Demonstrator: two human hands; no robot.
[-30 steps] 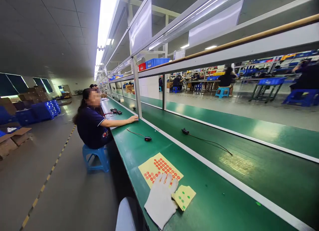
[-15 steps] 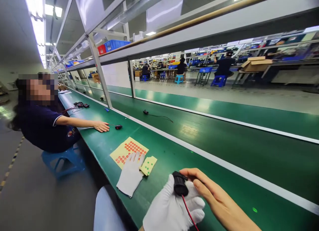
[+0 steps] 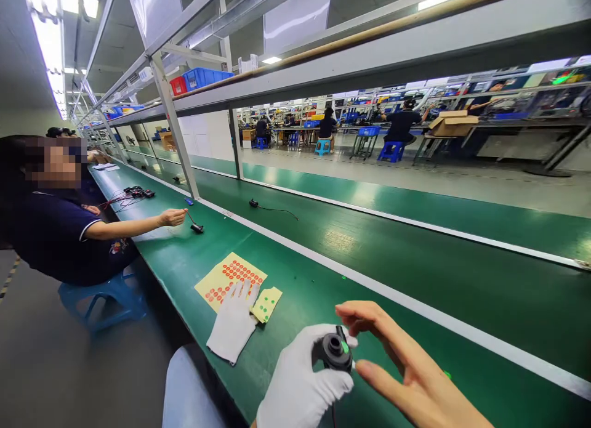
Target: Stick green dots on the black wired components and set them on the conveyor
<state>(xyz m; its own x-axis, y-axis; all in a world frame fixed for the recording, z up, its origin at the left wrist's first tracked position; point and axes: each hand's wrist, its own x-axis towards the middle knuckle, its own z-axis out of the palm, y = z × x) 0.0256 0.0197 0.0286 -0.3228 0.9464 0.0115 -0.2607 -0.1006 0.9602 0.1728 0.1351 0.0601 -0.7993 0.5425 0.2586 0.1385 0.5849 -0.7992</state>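
Observation:
My left hand (image 3: 302, 379), in a white glove, grips a small black pump (image 3: 331, 360) between thumb and fingers. The pump's round end with a central nozzle faces up, with a green dot on it, and a thin cable hangs below. Just right of it, my bare right hand (image 3: 406, 360) has thumb and fingers spread; whether its thumb tip touches the pump I cannot tell. An unworn white glove (image 3: 233, 326) lies on the green bench (image 3: 184, 280), over part of a yellow sheet of red round stickers (image 3: 217, 277). Beside it is a smaller piece with green dots (image 3: 266, 305).
At left, a seated co-worker (image 3: 50, 231) holds the wire of another black pump (image 3: 197, 228). More wired black parts (image 3: 138, 192) lie farther along. Behind a white rail (image 3: 295, 255), one part (image 3: 253, 203) rests on the green belt. A metal post (image 3: 173, 129) rises from the rail.
My left hand has turned the pump so its nozzle end faces up. My right hand has drawn away from it, fingers apart. The co-worker's hand has lifted and now holds a wire.

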